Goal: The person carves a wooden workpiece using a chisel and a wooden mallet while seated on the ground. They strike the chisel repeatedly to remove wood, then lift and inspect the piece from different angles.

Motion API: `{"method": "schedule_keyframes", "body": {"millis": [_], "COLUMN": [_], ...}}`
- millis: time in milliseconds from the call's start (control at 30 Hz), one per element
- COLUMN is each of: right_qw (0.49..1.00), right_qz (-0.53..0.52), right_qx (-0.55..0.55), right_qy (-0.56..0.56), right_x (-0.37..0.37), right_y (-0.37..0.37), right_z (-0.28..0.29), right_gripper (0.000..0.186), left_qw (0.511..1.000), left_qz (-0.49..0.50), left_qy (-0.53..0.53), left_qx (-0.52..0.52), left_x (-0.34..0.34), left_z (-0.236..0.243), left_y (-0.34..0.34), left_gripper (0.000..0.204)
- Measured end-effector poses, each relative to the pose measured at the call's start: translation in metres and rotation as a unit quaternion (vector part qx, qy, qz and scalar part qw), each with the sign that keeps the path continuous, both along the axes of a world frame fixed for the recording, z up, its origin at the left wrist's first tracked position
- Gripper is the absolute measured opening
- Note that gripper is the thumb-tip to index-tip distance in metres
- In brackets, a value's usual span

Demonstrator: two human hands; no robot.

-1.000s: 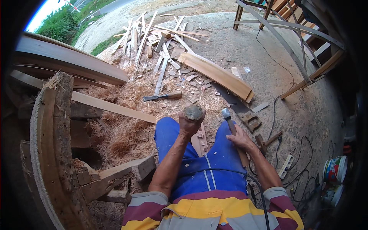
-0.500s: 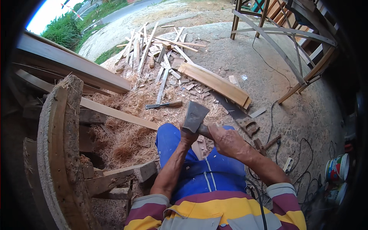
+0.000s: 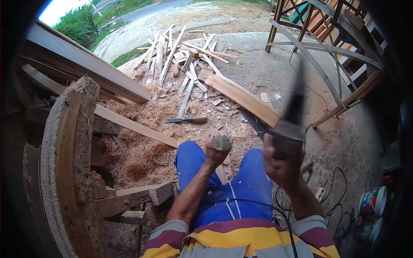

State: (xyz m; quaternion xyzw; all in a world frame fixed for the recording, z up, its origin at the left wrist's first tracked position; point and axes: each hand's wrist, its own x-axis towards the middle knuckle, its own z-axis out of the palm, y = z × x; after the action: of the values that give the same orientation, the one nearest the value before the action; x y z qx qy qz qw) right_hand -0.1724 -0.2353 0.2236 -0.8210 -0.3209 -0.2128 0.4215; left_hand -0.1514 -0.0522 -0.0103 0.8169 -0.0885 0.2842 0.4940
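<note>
Between my knees, my left hand [image 3: 217,154] is closed around an upright handle [image 3: 221,143]; its round, battered butt end faces up, and whatever lies below is hidden by the fist. My right hand [image 3: 282,165], raised on the right, grips a hatchet [image 3: 294,107] that is smeared by motion. The hatchet stands apart from the left hand's handle. A narrow piece of wood [image 3: 222,174] shows between my blue-trousered legs. Past my left knee, a chisel [image 3: 187,120] with a wooden handle lies on the shavings.
Wood shavings [image 3: 137,148] cover the ground ahead and left. Beyond are a pile of offcuts [image 3: 172,56] and a thick plank [image 3: 243,99]. A rough curved timber [image 3: 64,172] stands close at left. Right are a wooden frame [image 3: 331,56], black cables [image 3: 340,189] and paint buckets [image 3: 373,201].
My right hand has swung the hatchet up and to the right, away from my left hand. The left hand's handle end, hidden before behind the hatchet head, now shows.
</note>
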Motion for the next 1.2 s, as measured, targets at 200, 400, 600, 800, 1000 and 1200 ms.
{"method": "schedule_keyframes", "body": {"millis": [200, 400, 600, 800, 1000, 1200], "right_qw": [0.936, 0.906, 0.882, 0.85, 0.787, 0.806], "right_qz": [-0.007, -0.058, -0.072, -0.103, -0.084, -0.06], "right_qx": [-0.215, -0.09, -0.066, -0.036, -0.016, -0.016], "right_qy": [0.28, 0.409, 0.461, 0.515, 0.61, 0.589], "right_x": [0.0, -0.004, -0.012, -0.011, -0.001, -0.002], "right_y": [-0.022, -0.023, -0.039, -0.044, -0.027, -0.027], "right_z": [-0.1, -0.111, -0.154, -0.19, -0.189, -0.204], "right_gripper": [0.042, 0.05, 0.05, 0.051, 0.049, 0.052], "left_qw": [0.998, 0.95, 0.995, 0.993, 0.971, 0.95], "left_qz": [-0.036, 0.06, 0.041, 0.057, 0.04, 0.065], "left_qy": [0.055, 0.211, 0.08, 0.007, 0.064, 0.099], "left_qx": [0.015, -0.223, -0.033, -0.101, -0.229, -0.29], "left_x": [0.021, 0.077, 0.018, 0.057, 0.089, 0.089], "left_z": [-0.006, 0.01, 0.016, 0.126, 0.03, 0.009], "left_y": [0.008, 0.018, 0.001, 0.004, 0.04, 0.037], "left_gripper": [0.014, 0.029, 0.032, 0.026, 0.021, 0.017]}}
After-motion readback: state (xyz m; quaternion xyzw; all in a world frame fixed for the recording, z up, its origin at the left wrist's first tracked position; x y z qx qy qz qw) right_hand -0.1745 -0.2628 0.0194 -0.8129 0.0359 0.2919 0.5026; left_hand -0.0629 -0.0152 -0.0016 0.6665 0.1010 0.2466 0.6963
